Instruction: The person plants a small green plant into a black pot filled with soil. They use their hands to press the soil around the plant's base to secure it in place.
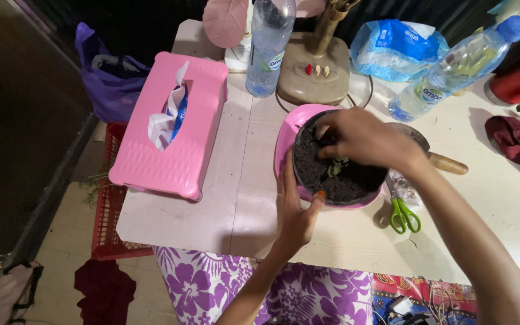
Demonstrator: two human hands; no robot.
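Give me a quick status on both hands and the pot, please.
Left hand steadying pot rim. Right hand pressing soil around seedling. Green scissors lie beside the pot.

Bare forearms, purple floral garment point(212, 283)
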